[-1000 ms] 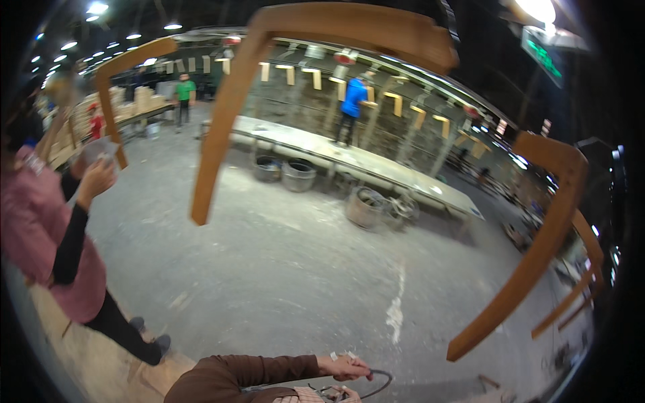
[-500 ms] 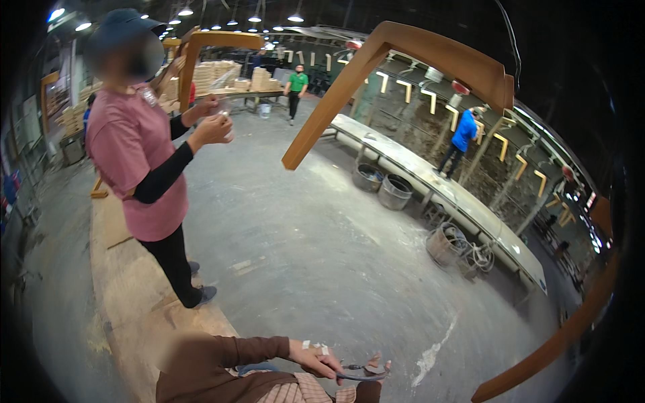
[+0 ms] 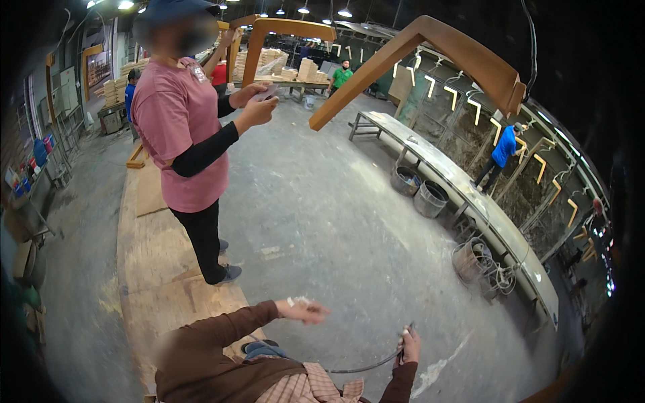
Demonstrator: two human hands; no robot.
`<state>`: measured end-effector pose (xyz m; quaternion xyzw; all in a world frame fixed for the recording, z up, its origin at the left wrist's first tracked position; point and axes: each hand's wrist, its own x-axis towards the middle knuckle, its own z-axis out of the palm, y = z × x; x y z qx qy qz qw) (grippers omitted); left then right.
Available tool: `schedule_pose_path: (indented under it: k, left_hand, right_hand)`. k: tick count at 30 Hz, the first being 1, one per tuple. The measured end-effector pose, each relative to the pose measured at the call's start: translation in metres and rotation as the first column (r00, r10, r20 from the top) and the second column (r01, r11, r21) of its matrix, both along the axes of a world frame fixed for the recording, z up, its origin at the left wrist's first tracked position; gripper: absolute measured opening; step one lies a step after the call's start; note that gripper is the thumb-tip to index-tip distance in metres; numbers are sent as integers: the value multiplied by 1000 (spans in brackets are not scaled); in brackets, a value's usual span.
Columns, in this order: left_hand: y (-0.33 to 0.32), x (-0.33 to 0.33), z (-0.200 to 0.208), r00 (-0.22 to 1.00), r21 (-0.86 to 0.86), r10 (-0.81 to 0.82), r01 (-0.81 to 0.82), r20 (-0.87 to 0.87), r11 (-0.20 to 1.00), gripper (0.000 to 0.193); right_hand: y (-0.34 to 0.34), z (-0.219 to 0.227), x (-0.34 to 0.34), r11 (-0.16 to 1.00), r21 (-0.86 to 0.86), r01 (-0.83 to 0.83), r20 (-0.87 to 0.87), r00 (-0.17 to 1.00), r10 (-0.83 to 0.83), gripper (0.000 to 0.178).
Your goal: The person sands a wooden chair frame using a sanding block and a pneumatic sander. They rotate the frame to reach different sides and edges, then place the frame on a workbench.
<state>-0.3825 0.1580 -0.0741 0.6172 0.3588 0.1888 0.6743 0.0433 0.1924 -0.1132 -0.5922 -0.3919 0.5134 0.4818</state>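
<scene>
My left hand [image 3: 304,311] reaches out at the lower middle, fingers extended and holding nothing, with white tape or cloth on the back of it. To its right, my right hand [image 3: 410,346] is closed round a small dark tool at the end of a hose; its kind is mostly hidden by the fingers. The black hose [image 3: 363,370] curves from that hand back across the front of my striped apron [image 3: 316,386]. Ahead and above, apart from both hands, hangs a brown bent wooden frame piece [image 3: 383,69].
A co-worker in a pink shirt [image 3: 181,127] stands at left on plywood boards [image 3: 144,248], holding a small greyish thing. A long bench [image 3: 463,178] with buckets [image 3: 430,199] beside it runs along the right. Pale wooden pieces [image 3: 478,112] hang beyond, near a person in blue [image 3: 502,149].
My hands have come apart: the left has lifted off the hose and opened, while the right has moved right with the tool. The view has shifted, and the hanging frame appears further right.
</scene>
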Motion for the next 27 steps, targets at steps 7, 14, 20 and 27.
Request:
schedule_pose_path:
  k: [7, 14, 20, 27]
  left_hand:
    - [48, 61, 34, 691, -452, 672, -526, 267, 720, 75]
    - [61, 49, 30, 199, -789, 898, -430, 391, 439, 34]
    - [11, 78, 44, 242, -717, 782, -313, 575, 623, 15]
    - [-24, 107, 73, 590, -323, 487, -368, 644, 872, 25]
  right_hand:
    - [-65, 118, -74, 911, 106, -400, 233, 900, 368, 41]
    - [-116, 123, -102, 664, -73, -744, 73, 660, 748, 42]
    - [-109, 110, -89, 801, 14, -598, -250, 774, 582, 63]
    - [-85, 132, -112, 772, 321, -549, -112, 787, 606, 90]
